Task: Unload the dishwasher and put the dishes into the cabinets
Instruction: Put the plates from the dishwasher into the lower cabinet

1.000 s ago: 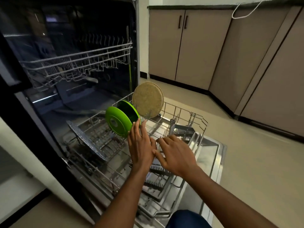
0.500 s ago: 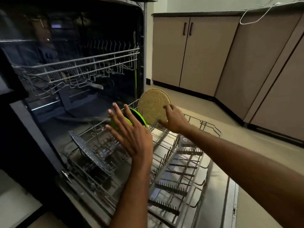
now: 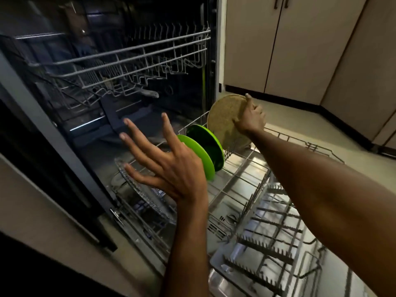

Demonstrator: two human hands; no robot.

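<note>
My right hand [image 3: 249, 118] grips the tan speckled plate [image 3: 225, 118] by its right rim, fingers curled over the edge and thumb on the near face. That plate stands on edge at the far end of the pulled-out lower rack [image 3: 246, 179], close to the rack's far rim. Just in front of it, two green plates [image 3: 205, 151] stand on edge side by side in the tines, apart from the tan one. My left hand [image 3: 169, 166] hovers with fingers spread and straight, holding nothing, in front of the nearer green plate and above a clear textured glass plate [image 3: 139, 189] that leans in the rack's left side. The right and near parts of the rack show bare tines. Above, the upper rack [image 3: 128, 61] sits inside the dark dishwasher tub. Beige cabinets [image 3: 289, 43] line the far wall.
</note>
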